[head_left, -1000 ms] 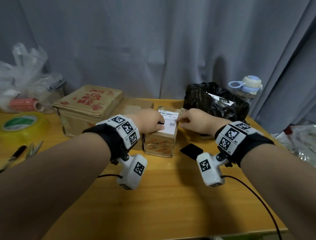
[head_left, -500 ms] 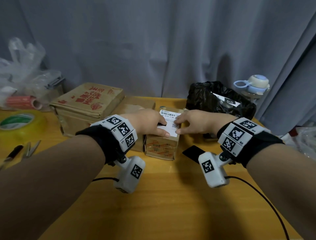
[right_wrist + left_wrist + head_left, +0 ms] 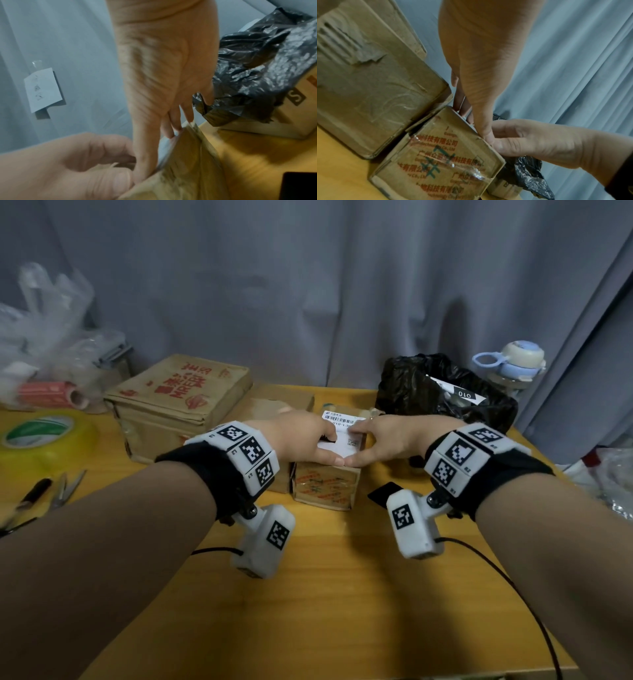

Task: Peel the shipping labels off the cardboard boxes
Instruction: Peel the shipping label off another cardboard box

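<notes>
A small brown cardboard box with red print stands mid-table, a white shipping label on its top. My left hand lies over the label's left side with fingers curled; its thumb reaches the near edge. In the right wrist view the left hand pinches a pale sliver at that edge of the box. My right hand rests its fingers on the label's right side, its thumb tip touching the left thumb. The left wrist view shows both thumbs, left hand and right hand, meeting on the box rim.
A larger red-printed box and a flat box stand close on the left. A black plastic bag and a bottle are back right. A black phone lies by the small box. Tape roll, scissors far left.
Both hands have slid toward me across the label. The thumbs, apart before, now meet at the box's near top edge. The box has not moved.
</notes>
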